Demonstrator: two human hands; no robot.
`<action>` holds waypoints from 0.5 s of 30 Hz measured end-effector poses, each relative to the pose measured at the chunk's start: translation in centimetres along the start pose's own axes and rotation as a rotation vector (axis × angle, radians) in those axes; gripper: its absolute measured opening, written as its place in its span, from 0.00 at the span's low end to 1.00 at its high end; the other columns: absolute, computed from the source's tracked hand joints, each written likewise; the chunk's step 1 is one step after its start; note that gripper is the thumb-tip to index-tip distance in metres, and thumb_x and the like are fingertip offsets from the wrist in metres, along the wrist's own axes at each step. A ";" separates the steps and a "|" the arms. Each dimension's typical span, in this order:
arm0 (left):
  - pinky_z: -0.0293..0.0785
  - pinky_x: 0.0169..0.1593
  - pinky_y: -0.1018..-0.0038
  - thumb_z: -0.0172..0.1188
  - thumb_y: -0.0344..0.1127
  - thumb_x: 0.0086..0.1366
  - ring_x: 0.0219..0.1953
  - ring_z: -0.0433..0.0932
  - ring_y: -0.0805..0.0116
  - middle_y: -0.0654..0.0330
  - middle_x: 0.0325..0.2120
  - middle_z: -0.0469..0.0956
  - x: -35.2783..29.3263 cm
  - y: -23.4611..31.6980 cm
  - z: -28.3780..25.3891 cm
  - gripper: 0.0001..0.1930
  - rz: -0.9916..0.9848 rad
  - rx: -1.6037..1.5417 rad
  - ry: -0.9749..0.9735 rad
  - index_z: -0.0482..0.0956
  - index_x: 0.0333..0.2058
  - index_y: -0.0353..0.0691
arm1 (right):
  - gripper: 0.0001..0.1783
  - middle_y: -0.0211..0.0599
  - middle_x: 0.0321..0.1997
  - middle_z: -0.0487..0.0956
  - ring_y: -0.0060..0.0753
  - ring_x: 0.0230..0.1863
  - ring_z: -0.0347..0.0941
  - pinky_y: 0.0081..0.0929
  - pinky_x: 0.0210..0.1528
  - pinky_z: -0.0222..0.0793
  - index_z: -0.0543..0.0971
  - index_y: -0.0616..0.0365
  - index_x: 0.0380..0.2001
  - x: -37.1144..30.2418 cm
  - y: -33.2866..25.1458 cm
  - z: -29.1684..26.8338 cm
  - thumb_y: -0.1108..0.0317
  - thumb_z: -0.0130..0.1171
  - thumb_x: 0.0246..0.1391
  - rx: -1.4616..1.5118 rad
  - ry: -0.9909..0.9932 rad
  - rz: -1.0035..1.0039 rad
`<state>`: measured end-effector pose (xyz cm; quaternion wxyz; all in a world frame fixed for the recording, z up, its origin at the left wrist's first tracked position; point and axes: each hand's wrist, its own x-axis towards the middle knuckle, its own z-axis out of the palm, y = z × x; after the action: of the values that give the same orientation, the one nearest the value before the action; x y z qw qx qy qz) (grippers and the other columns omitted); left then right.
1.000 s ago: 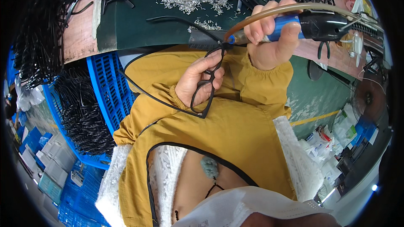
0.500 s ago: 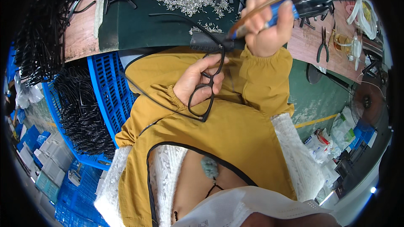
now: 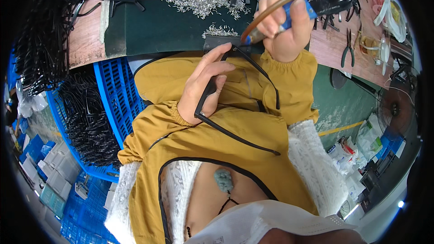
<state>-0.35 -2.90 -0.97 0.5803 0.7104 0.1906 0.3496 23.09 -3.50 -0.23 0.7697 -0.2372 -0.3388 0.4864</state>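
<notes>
Left hand [image 3: 205,86] pinches a black cable [image 3: 235,131]; right hand [image 3: 285,27] grips a blue-handled tool [image 3: 289,16] above the green-matted surface [image 3: 158,29]. Blue crate [image 3: 113,99] left of surface.

**One head-worn fisheye view, looking steeply down**

Worn on the head, left of a side-by-side pair. Aimed down along the wearer's own chest and lap, with the worktop [image 3: 172,27] across the upper edge. Very close: left hand [image 3: 203,86] and right hand [image 3: 285,22] near the middle and top, sleeves rising from below. Upright, unmirrored. Straight edges bent toward the dark round rim. Blue crate [image 3: 113,99] and floor pushed out to the left. Only this single view given, so no overlap to compare.
</notes>
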 end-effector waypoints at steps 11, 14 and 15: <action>0.73 0.59 0.68 0.54 0.17 0.69 0.58 0.80 0.50 0.34 0.57 0.77 -1.2 -2.0 1.2 0.09 -0.026 -0.153 0.143 0.79 0.46 0.31 | 0.07 0.26 0.24 0.65 0.19 0.21 0.62 0.16 0.18 0.54 0.74 0.53 0.44 0.3 0.9 2.4 0.62 0.53 0.72 -0.039 0.063 0.013; 0.74 0.62 0.61 0.54 0.24 0.74 0.62 0.76 0.45 0.33 0.58 0.74 -1.9 -2.5 1.7 0.07 -0.016 -0.187 0.166 0.78 0.46 0.29 | 0.09 0.30 0.22 0.67 0.22 0.18 0.65 0.19 0.17 0.56 0.72 0.55 0.39 -0.3 1.3 2.7 0.65 0.61 0.66 -0.016 0.201 0.050; 0.74 0.63 0.57 0.53 0.27 0.76 0.63 0.73 0.43 0.32 0.59 0.73 -2.0 -2.4 1.7 0.08 -0.041 -0.183 0.152 0.77 0.47 0.28 | 0.09 0.30 0.22 0.67 0.22 0.18 0.65 0.20 0.16 0.56 0.72 0.55 0.39 -0.3 1.2 2.6 0.65 0.61 0.66 0.020 0.170 0.081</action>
<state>-0.15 -4.77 -3.95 0.6337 0.6220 0.2155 0.4064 20.30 -3.21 0.56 0.7776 -0.2835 -0.2577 0.4985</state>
